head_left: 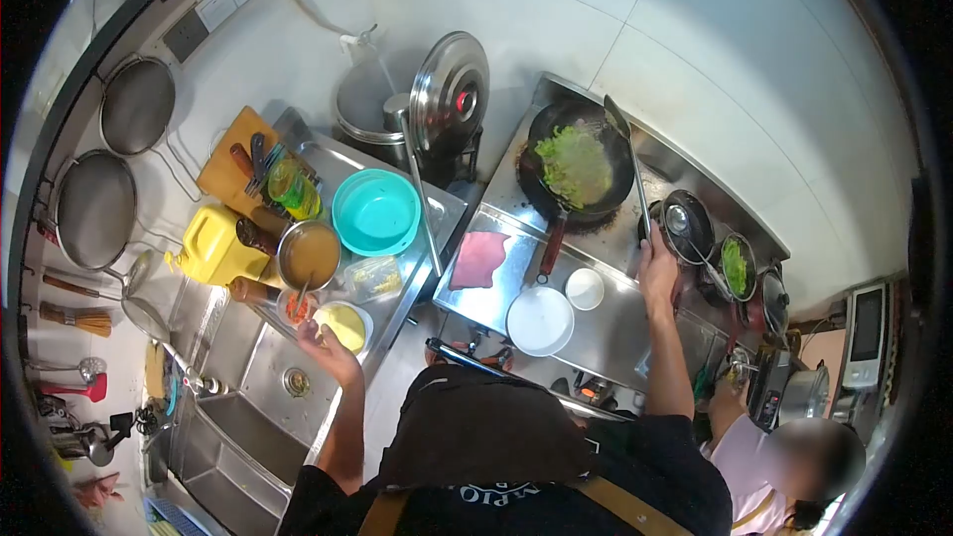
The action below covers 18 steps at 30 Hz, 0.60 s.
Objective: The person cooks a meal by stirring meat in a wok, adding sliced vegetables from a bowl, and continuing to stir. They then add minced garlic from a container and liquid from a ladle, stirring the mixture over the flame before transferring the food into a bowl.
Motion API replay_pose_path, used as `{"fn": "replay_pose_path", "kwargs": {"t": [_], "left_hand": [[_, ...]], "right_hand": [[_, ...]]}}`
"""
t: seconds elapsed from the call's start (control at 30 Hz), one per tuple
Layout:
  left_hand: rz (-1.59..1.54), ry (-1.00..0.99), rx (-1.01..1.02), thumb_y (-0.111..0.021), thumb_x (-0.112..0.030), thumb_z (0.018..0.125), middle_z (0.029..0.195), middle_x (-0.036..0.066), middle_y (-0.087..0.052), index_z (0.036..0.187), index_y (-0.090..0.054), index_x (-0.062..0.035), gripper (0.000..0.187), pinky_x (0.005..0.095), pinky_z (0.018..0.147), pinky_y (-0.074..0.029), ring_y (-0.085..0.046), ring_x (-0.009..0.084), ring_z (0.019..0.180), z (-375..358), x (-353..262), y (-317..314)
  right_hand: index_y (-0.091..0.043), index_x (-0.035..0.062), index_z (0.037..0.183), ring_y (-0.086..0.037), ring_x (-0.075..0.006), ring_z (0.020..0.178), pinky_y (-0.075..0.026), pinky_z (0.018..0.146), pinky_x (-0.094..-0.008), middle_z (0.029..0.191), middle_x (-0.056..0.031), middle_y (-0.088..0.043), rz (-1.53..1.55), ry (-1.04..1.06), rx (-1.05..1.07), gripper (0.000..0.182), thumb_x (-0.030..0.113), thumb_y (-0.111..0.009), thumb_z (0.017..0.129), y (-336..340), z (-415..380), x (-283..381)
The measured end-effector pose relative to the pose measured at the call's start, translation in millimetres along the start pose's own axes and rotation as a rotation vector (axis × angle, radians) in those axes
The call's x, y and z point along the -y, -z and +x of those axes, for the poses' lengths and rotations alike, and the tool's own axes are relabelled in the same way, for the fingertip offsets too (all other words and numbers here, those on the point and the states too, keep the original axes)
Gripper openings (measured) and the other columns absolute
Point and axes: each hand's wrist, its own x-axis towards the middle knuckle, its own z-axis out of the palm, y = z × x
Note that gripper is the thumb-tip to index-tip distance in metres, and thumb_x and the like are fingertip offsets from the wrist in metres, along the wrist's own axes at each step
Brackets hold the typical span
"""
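Chopped green cabbage fries in the black round wok, right hand closed on the long steel ladle, left hand half-open beside the small yellow-sauce bowl, left of the wok; seasoning seems underway, the next move likely needing a careful scoop.

Steel counter: white plate and small bowl just left of right hand, pink cloth farther left, wok beyond hand. Sink bench: yellow bowl touching left hand, teal bowl beyond.
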Motion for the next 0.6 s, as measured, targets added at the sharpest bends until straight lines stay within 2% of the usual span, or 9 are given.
{"fn": "replay_pose_path", "kwargs": {"t": [0.07, 0.1, 0.2, 0.3, 0.4, 0.47, 0.5, 0.57, 0.6], "left_hand": [[-0.013, -0.062, 0.057, -0.049, -0.017, 0.099, 0.123, 0.019, -0.045, 0.131, -0.037, 0.0034, 0.039, 0.0418, 0.103, -0.035, -0.046, 0.0289, 0.117, -10, -16, -11], [0.006, -0.094, 0.082, -0.048, -0.013, 0.099, 0.123, 0.018, -0.045, 0.132, -0.036, 0.002, 0.039, 0.0406, 0.104, -0.033, -0.045, 0.0284, 0.118, -18, -28, -16], [-0.104, -0.008, 0.135, -0.047, -0.01, 0.098, 0.123, 0.016, -0.044, 0.132, -0.037, 0.0014, 0.037, 0.0403, 0.105, -0.033, -0.044, 0.0279, 0.118, -43, -26, -32], [-0.102, 0.012, 0.218, -0.047, -0.007, 0.097, 0.119, 0.013, -0.047, 0.129, -0.039, 0.0, 0.034, 0.0377, 0.099, -0.037, -0.047, 0.0245, 0.112, -66, -32, -48], [-0.204, 0.016, 0.327, -0.05, -0.009, 0.097, 0.115, 0.011, -0.05, 0.124, -0.043, -0.0011, 0.029, 0.034, 0.091, -0.042, -0.051, 0.0202, 0.102, -91, -20, -65], [-0.222, 0.08, 0.427, -0.051, -0.01, 0.098, 0.115, 0.011, -0.051, 0.121, -0.045, -0.0009, 0.026, 0.0332, 0.09, -0.043, -0.052, 0.0189, 0.1, -106, -18, -78], [-0.214, 0.031, 0.478, -0.053, -0.005, 0.095, 0.108, 0.006, -0.049, 0.119, -0.046, -0.0035, 0.025, 0.0284, 0.087, -0.044, -0.051, 0.0147, 0.097, -113, -21, -88], [-0.21, 0.195, 0.679, -0.055, -0.013, 0.096, 0.099, 0.006, -0.054, 0.114, -0.051, -0.0025, 0.022, 0.0278, 0.085, -0.044, -0.054, 0.0142, 0.091, -124, -58, -102], [-0.192, 0.258, 0.785, -0.056, -0.016, 0.096, 0.095, 0.005, -0.056, 0.113, -0.053, -0.0022, 0.022, 0.0278, 0.082, -0.045, -0.055, 0.0141, 0.089, -128, -84, -108]], "right_hand": [[-0.057, 0.0177, 0.131, -0.065, -0.0423, 0.086, -0.05, 0.076, -0.0472, 0.09, -0.025, -0.066, -0.056, -0.101, 0.075, 0.039, 0.021, -0.058, 0.093, 6, 15, -10], [-0.062, 0.0156, 0.125, -0.064, -0.0435, 0.085, -0.051, 0.075, -0.0485, 0.089, -0.0248, -0.066, -0.098, -0.073, 0.075, 0.034, 0.021, -0.057, 0.092, 7, 24, -22], [-0.065, 0.0088, 0.114, -0.064, -0.0439, 0.083, -0.052, 0.074, -0.0492, 0.088, -0.0256, -0.066, -0.233, 0.091, 0.198, 0.027, 0.018, -0.056, 0.09, 14, 66, -56], [-0.068, 0.0003, 0.1, -0.065, -0.0433, 0.087, -0.053, 0.076, -0.0497, 0.091, -0.0257, -0.067, -0.415, 0.078, 0.359, 0.022, 0.012, -0.056, 0.086, 32, 115, -69], [-0.069, -0.0046, 0.09, -0.066, -0.0424, 0.093, -0.053, 0.079, -0.0494, 0.094, -0.0275, -0.067, -0.477, -0.105, 0.663, 0.022, 0.009, -0.055, 0.082, 69, 156, -28], [-0.07, -0.0044, 0.086, -0.066, -0.0418, 0.095, -0.053, 0.08, -0.0489, 0.095, -0.0275, -0.067, -0.506, -0.04, 0.645, 0.021, 0.008, -0.054, 0.079, 53, 178, -33], [-0.07, -0.0043, 0.084, -0.066, -0.0414, 0.096, -0.053, 0.08, -0.0486, 0.096, -0.0275, -0.067, -0.519, -0.008, 0.638, 0.021, 0.007, -0.054, 0.078, 40, 187, -38], [-0.07, -0.0029, 0.09, -0.066, -0.0406, 0.096, -0.054, 0.081, -0.047, 0.098, -0.0261, -0.068, -0.462, 0.133, 0.531, 0.023, 0.007, -0.055, 0.077, -2, 205, -55], [-0.07, -0.0022, 0.092, -0.067, -0.0403, 0.095, -0.054, 0.08, -0.047, 0.098, -0.025, -0.068, -0.422, 0.122, 0.475, 0.023, 0.007, -0.056, 0.076, -34, 219, -65]]}}
